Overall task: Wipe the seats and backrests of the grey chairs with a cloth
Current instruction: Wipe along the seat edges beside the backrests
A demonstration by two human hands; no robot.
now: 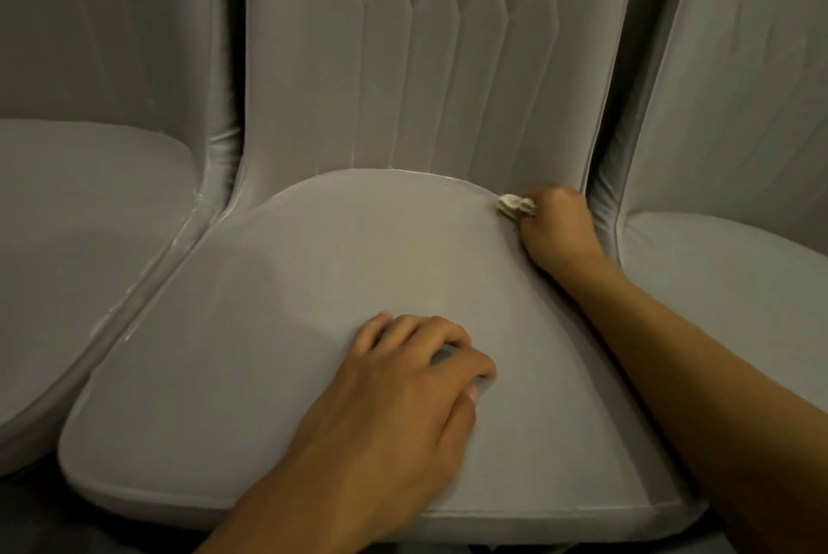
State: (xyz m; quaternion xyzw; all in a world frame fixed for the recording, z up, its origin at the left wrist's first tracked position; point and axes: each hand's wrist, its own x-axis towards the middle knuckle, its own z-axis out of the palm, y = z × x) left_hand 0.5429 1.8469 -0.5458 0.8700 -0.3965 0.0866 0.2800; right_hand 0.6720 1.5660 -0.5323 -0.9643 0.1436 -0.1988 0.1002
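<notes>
With the right hand (555, 226) clenched around the small cloth (515, 205) where the seat (269, 307) meets the backrest (403, 60), well ahead of the empty left hand (403, 383) resting on the seat, so tight a wad risks missing patches or jamming there.

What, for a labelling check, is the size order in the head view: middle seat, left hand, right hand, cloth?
1. middle seat
2. left hand and right hand: the left looks larger, but it is nearer the camera, so unranked
3. cloth, only partly visible
</notes>
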